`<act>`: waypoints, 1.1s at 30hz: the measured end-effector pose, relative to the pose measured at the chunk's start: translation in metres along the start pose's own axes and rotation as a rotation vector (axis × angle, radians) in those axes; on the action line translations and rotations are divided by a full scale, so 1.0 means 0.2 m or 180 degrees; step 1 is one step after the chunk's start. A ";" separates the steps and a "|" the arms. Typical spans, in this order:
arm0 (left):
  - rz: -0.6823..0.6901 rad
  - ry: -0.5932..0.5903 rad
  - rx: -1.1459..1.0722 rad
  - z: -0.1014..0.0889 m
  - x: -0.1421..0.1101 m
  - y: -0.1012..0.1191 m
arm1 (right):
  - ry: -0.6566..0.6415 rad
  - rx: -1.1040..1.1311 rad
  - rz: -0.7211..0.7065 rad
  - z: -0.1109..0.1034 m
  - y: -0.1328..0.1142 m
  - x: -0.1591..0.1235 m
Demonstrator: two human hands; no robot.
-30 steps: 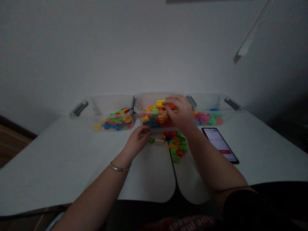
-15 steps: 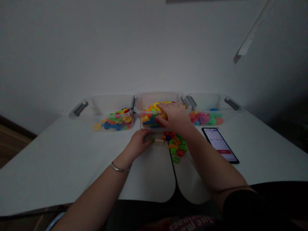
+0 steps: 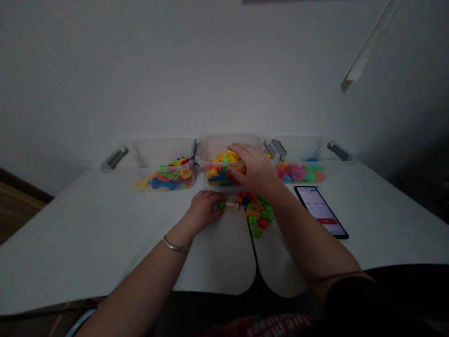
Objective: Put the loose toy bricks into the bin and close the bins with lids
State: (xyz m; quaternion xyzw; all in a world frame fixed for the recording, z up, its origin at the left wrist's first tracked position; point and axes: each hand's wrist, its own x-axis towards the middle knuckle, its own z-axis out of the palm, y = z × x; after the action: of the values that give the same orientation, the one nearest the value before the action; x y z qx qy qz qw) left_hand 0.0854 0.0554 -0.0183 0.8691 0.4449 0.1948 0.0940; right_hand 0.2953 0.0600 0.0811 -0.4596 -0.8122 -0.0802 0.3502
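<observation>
Bricks [image 3: 219, 164] in middle bin [image 3: 224, 188] under spread right hand [image 3: 254, 164]; left hand [image 3: 204, 208] at green brick [image 3: 221, 205], grip unclear.

Phone [image 3: 321, 211] right of loose bricks [image 3: 257, 205]; middle bin [image 3: 218, 142] (more inside) behind them.

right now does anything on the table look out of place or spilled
Possibly the loose blocks: they lie scattered outside the middle bin, around the dark seam in the tabletop, though they could be there on purpose. No damage shows.
</observation>
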 end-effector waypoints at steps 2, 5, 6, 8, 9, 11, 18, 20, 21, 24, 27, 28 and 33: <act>-0.0029 -0.0042 0.0032 0.00 0.00 0.00 | 0.0141 0.0112 -0.0067 -0.01 -0.01 0.00; -0.0068 -0.0037 0.0005 0.00 0.00 0.00 | 0.0292 0.0289 -0.0212 -0.03 -0.02 0.00; -0.0085 -0.0015 -0.0034 -0.01 0.00 0.00 | 0.0322 0.0352 -0.0270 -0.03 -0.03 0.00; -0.0154 0.0040 -0.0191 -0.01 0.01 0.01 | 0.0329 0.0474 -0.0382 -0.05 -0.05 0.00; -0.0216 0.0071 -0.0343 -0.01 0.01 0.01 | 0.0309 0.0534 -0.0454 -0.06 -0.05 0.00; -0.0381 0.0122 -0.0883 -0.01 0.02 0.01 | 0.0230 0.0650 -0.0621 -0.07 -0.07 0.00; -0.0857 0.0337 -0.3874 0.05 0.06 0.00 | -0.0742 0.1058 -0.0879 -0.07 -0.09 -0.02; -0.1049 0.0340 -0.4282 0.04 0.06 0.02 | -0.1080 0.0955 -0.0784 -0.06 -0.09 -0.02; -0.1166 0.0339 -0.4390 0.03 0.06 0.03 | -0.1233 0.0888 -0.0731 -0.06 -0.08 -0.02; -0.1463 0.0407 -0.4561 -0.01 0.05 0.05 | -0.1596 0.0762 -0.0596 -0.04 -0.07 -0.02; -0.1580 0.0470 -0.4691 -0.04 0.04 0.07 | -0.1729 0.0760 -0.0533 -0.02 -0.06 -0.02; -0.1594 0.0456 -0.4742 -0.04 0.04 0.07 | -0.1733 0.0766 -0.0540 -0.01 -0.05 -0.02; -0.1665 0.0339 -0.4835 -0.03 0.05 0.07 | -0.1817 0.0744 -0.0582 0.01 -0.07 -0.02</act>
State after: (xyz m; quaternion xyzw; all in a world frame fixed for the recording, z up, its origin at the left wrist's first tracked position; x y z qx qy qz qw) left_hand 0.0982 0.0543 -0.0047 0.4249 0.3838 0.4570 0.6806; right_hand 0.2854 0.0504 0.0805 -0.3453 -0.9193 0.1146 0.1501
